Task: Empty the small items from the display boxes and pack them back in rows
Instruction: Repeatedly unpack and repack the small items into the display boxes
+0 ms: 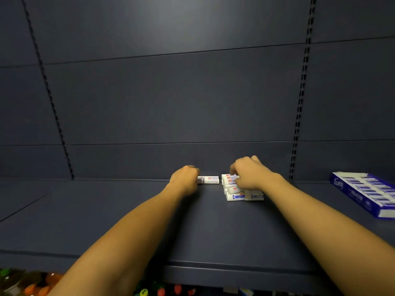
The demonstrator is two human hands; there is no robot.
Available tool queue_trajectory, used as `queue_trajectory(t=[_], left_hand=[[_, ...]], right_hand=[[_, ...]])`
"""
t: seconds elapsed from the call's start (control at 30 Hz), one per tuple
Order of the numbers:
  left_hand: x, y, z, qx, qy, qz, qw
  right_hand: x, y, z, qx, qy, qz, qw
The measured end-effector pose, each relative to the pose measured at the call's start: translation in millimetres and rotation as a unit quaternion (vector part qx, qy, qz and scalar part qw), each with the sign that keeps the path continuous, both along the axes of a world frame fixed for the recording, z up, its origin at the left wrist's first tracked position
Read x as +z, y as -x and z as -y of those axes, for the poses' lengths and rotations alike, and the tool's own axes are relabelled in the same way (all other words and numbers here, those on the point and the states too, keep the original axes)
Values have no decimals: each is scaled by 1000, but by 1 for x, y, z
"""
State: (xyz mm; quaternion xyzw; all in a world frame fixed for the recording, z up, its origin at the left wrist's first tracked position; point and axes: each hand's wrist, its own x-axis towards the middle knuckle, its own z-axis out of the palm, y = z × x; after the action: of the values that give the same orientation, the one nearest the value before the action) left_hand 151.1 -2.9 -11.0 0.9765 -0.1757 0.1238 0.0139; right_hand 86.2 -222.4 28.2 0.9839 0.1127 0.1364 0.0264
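In the head view, the small white items lay on the dark shelf [128,221] near its back wall. I take the pile of items [239,192] as landmark. The right hand [249,175] rested on top of this pile with curled fingers, probably pinching one item, though the grip itself was hidden. To the left of the pile, just beside it, a short row of items [210,180] stood with its long axis left to right. The left hand [186,178] held the left end of this row, fingers curled. The display box [363,192] lay well to the right of the pile, nearer to the right hand.
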Motion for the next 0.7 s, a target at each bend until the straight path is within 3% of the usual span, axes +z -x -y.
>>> queue_trajectory(t=[0.7], left_hand=[[-14,-48,-20,-67,31,-12,997]], right_hand=[[0,-32,-31,-45,8,-6,999]])
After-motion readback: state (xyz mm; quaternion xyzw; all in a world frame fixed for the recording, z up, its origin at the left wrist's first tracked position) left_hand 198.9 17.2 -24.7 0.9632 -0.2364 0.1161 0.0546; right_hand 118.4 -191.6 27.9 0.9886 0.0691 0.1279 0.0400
